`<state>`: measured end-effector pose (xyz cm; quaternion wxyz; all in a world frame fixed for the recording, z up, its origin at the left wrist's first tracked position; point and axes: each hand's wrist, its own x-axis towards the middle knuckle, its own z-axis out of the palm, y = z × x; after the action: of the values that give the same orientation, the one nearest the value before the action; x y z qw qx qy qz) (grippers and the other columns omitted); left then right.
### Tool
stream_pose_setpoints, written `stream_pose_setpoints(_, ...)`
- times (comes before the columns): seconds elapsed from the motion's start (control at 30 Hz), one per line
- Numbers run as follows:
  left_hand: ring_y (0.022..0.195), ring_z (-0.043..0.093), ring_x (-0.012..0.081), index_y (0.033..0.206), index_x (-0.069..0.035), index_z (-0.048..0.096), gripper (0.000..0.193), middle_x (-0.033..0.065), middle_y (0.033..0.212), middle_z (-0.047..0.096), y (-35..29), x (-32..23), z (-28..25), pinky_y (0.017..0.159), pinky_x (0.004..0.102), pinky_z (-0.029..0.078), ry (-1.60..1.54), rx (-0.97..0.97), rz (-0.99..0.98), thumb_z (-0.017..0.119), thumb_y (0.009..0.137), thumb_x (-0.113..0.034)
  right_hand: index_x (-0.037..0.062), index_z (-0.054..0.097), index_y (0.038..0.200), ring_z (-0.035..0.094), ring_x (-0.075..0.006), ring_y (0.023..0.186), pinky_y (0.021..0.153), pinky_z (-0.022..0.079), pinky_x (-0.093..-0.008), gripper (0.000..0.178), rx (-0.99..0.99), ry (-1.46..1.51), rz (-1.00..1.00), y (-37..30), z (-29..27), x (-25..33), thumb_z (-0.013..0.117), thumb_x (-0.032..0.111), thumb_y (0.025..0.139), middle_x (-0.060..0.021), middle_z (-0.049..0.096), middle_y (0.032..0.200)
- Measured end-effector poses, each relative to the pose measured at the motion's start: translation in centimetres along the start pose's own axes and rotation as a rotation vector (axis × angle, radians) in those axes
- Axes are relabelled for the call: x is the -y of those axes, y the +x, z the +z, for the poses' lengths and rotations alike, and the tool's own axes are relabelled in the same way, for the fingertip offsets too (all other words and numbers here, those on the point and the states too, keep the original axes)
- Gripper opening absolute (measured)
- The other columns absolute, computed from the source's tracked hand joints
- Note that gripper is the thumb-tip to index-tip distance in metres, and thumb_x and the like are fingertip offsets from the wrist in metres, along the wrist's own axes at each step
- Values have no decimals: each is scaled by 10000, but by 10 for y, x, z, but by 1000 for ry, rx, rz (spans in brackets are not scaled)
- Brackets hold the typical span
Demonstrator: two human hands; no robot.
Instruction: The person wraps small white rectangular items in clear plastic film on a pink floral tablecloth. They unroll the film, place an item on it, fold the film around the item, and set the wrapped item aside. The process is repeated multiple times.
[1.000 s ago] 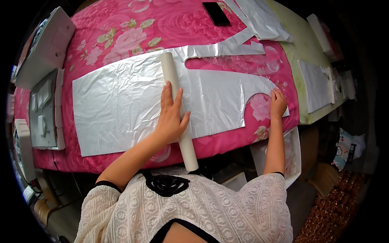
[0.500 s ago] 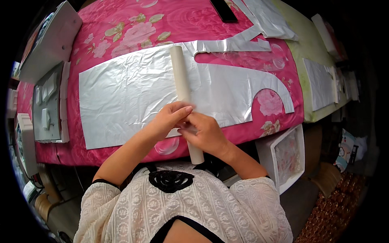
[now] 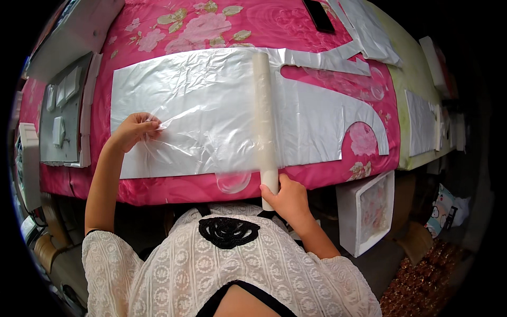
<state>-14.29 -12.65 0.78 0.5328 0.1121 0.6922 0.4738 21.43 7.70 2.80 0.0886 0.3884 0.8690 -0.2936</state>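
Across a silver-white plastic sheet cut in an apron shape [image 3: 317, 116] lies a long cream-coloured roll of clear plastic film [image 3: 262, 100]. My right hand [image 3: 290, 198] is closed round the roll's near end, with the thumb on top. Off to the left, my left hand [image 3: 136, 131] pinches the loose edge of the clear film [image 3: 206, 134]. The film stretches wrinkled between that hand and the roll, lying over the silver sheet. A strap-like strip of the sheet runs to the far right.
A pink floral cloth [image 3: 211, 26] covers the table. On it a black phone [image 3: 318, 16] lies at the back, beside more silver sheeting [image 3: 369, 34]. A grey board with small white pieces [image 3: 66, 127] stands left. A white foam box [image 3: 367, 214] sits below the right edge.
My hands, together over the roll before, are now apart. My left hand has moved left, drawing film out, and my right has taken hold of the roll's near end.
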Motion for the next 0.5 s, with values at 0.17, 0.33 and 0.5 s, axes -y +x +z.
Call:
stream_pose_setpoints(0.17,698,586,104,963,-4,595,226,62,816,640,12,-4,-15,619,239,453,2,59,-33,694,784,-102,-19,573,768,623,-370,651,603,491,-443,441,-40,12,-6,4,-13,-18,636,417,744,-212,621,677)
stream_pose_setpoints(0.33,726,600,139,987,7,591,266,69,842,644,-5,-17,-35,646,267,464,330,-84,9,691,745,-38,-20,568,762,618,-375,646,602,487,-450,443,-21,11,-41,6,-16,-21,640,416,741,-220,614,673)
stream_pose_setpoints(0.5,869,609,304,1055,1,580,299,131,942,641,-38,-45,-36,765,378,478,1527,-723,341,603,759,30,-24,563,753,615,-375,635,599,486,-453,454,3,-6,-49,6,-19,-19,638,424,741,-223,608,661)
